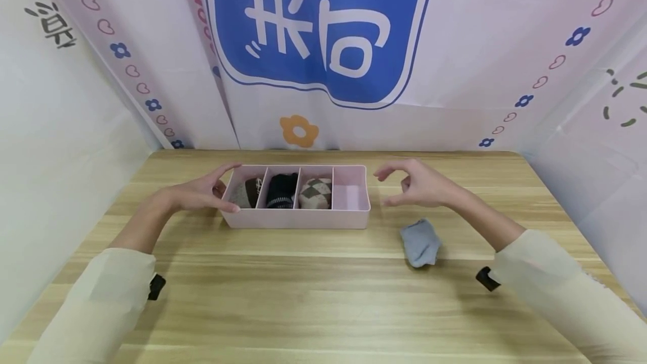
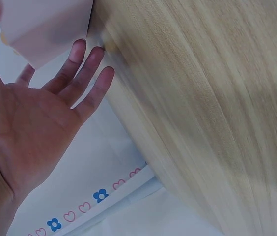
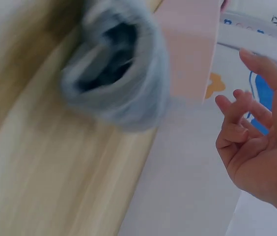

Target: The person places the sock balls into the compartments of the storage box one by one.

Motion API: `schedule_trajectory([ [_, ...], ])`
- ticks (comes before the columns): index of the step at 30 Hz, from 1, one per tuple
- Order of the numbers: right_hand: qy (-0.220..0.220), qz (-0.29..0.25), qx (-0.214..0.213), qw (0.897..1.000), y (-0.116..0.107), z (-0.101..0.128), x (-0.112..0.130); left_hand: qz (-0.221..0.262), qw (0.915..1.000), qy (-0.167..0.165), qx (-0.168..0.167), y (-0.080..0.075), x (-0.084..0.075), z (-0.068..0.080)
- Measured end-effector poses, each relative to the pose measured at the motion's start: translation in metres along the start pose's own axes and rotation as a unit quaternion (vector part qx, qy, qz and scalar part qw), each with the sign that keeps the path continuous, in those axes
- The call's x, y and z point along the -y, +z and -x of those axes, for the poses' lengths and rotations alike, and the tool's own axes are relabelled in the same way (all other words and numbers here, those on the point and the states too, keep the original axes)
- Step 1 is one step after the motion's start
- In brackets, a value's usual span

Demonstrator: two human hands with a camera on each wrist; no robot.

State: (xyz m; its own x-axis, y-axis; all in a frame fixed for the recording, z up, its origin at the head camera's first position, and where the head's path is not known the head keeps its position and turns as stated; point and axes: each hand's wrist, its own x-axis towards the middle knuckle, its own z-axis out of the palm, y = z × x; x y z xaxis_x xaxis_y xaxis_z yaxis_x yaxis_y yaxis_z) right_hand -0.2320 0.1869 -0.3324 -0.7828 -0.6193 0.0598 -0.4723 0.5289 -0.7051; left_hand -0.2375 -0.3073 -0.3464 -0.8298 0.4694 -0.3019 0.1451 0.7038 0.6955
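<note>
A pale pink storage box (image 1: 298, 219) with several compartments sits toward the back of the table. From left to right it holds grey-brown socks (image 1: 247, 192), black socks (image 1: 282, 190) and argyle socks (image 1: 315, 193); the rightmost compartment is bare. My left hand (image 1: 202, 191) grips the box's left end, thumb at the front wall and index finger at the back corner; its other fingers stay loosely extended (image 2: 35, 113). Beyond the right end, my right hand (image 1: 417, 184) hovers with fingers bent, apart from the box and holding nothing. Below it lies a folded light blue-grey sock (image 1: 420, 243).
The wood-grain table (image 1: 283, 296) carries the box and the loose sock. Behind it hangs a white printed cloth (image 1: 455, 83) with a blue panel (image 1: 323, 27), and similar cloth closes off both sides. Black straps (image 1: 156, 286) show near both sleeves.
</note>
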Motion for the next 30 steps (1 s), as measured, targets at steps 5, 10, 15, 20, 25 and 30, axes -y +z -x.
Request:
schedule_trajectory([
  [5, -0.007, -0.015, 0.015, 1.0, -0.005, 0.02, -0.015, 0.0, 1.0, -0.001, -0.003, -0.001, -0.001, 0.0],
  [10, -0.018, -0.025, 0.03, 0.999, -0.011, 0.038, -0.032, -0.003, 1.0, 0.001, -0.001, -0.001, -0.003, 0.001],
  [15, -0.033, -0.031, 0.07, 0.997, -0.019, 0.054, -0.043, 0.002, 1.0, 0.002, 0.001, 0.0, -0.005, 0.001],
  [20, -0.038, -0.049, 0.135, 0.989, -0.019, 0.067, -0.048, 0.002, 1.0, 0.005, 0.001, 0.0, -0.004, 0.001],
  [25, -0.035, -0.066, 0.156, 0.985, -0.012, 0.074, -0.053, 0.004, 1.0, 0.006, 0.0, 0.0, -0.004, 0.001],
  [30, -0.019, -0.07, 0.167, 0.983, -0.003, 0.077, -0.059, 0.006, 1.0, 0.008, 0.0, 0.0, -0.002, 0.001],
])
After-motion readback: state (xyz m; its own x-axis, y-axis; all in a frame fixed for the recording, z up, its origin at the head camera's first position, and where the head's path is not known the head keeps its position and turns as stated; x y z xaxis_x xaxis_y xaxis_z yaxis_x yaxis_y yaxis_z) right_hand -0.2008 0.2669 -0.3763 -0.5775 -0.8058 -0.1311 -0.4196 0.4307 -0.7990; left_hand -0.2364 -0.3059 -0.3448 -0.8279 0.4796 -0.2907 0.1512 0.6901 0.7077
